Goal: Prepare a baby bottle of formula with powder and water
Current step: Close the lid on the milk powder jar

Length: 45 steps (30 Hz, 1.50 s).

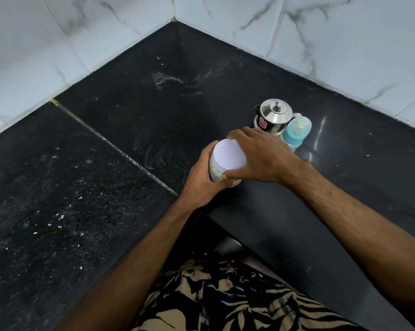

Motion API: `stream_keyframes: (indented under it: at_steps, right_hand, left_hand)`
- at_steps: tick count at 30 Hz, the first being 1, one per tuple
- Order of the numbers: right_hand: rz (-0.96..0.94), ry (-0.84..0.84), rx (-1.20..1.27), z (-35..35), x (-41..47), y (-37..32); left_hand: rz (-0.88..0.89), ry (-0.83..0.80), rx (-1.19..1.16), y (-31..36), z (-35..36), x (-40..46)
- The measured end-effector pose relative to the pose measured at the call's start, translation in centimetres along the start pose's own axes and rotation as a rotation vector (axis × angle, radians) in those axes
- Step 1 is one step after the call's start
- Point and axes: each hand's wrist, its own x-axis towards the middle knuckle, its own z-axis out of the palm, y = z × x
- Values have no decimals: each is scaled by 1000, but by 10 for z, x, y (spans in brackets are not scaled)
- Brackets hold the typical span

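Formula jar (216,174) with a white lid (229,155) sits just right of the frame's centre, on the black counter (106,163). Left hand (201,180) wraps around its body; right hand (261,156) curls over the lid, fingers and thumb gripping its rim. Just beyond, right of centre, a steel pot (273,117) touches a blue baby bottle (296,133).

**Item Count**

Two hands: left (202,179), right (261,156). One white-lidded jar (229,156). One steel lidded pot (274,115). One baby bottle (297,131), capped. One dark surface (130,115) carrying the three containers.
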Motion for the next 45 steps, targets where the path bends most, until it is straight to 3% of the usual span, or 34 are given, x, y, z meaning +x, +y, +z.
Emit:
stream_keyframes:
  at_steps: [4, 10, 21, 26, 29, 37, 43, 45]
  right_hand:
    - [22, -13, 0, 2, -2, 1]
    - [-142, -183, 198, -11, -4, 9]
    - [13, 31, -142, 0, 2, -15]
    - [-96, -220, 91, -9, -1, -5]
    - [-119, -159, 50, -9, -1, -8]
    - [66, -44, -171, -4, 1, -20]
    - [-102, -185, 29, -23, -4, -8]
    - [-81, -127, 5, -21, -4, -7]
  left_hand:
    - [7, 1, 5, -1, 0, -2]
    - [1, -9, -1, 0, -1, -1]
    - [-48, -33, 9, 2, -2, 0]
    - [-10, -34, 37, 2, -3, 0]
    - [-14, -28, 32, 2, -3, 1]
    - [-37, -32, 2, 4, -3, 0]
    - [-6, -32, 22, -1, -2, 1]
    - [-13, -29, 25, -1, -2, 2]
